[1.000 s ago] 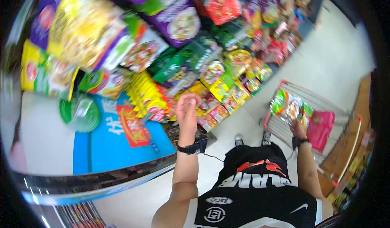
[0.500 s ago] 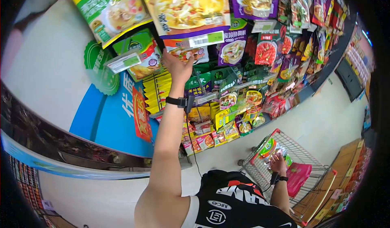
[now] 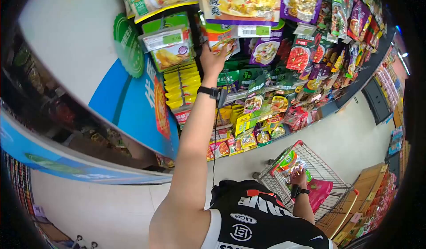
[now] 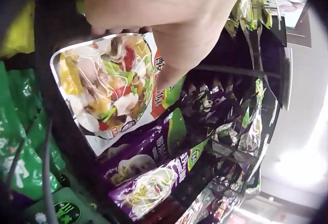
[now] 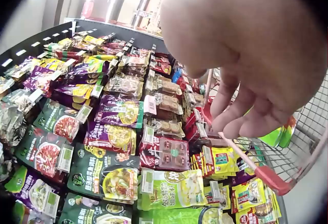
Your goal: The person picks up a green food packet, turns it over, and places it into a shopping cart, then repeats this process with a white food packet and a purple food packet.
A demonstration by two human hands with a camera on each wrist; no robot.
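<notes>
The left hand (image 3: 214, 56) is raised to the hanging display of food packets, and its fingers (image 4: 118, 14) curl over the top edge of a soup packet (image 4: 110, 83) printed with noodles and vegetables, gripping it. That packet hangs on a peg in the upper rows of the rack, just below a large yellow packet (image 3: 239, 0) with a green price tag (image 3: 254, 30). To the left of the gripped packet hangs a green packet (image 3: 171, 49) behind its own price tag, and below that a stack of yellow packets (image 3: 179, 84). To the right of the gripped packet are purple packets (image 3: 266, 51), and in the left wrist view more purple packets (image 4: 148, 157) crowd directly beneath it, overlapping one another. A black strap (image 3: 208, 91) sits on the left wrist with a cable hanging down from it.

The right hand (image 3: 298, 178) is low and well apart from the gripped packet, down at the shopping cart (image 3: 328, 178). In the right wrist view its fingers (image 5: 241, 106) hang loosely bent over the cart's red rim (image 5: 266, 175), holding nothing. A green and orange packet (image 3: 288, 160) and a pink bag (image 3: 323, 191) lie in the cart. A blue and white end panel (image 3: 120, 98) stands to the left of the rack.
</notes>
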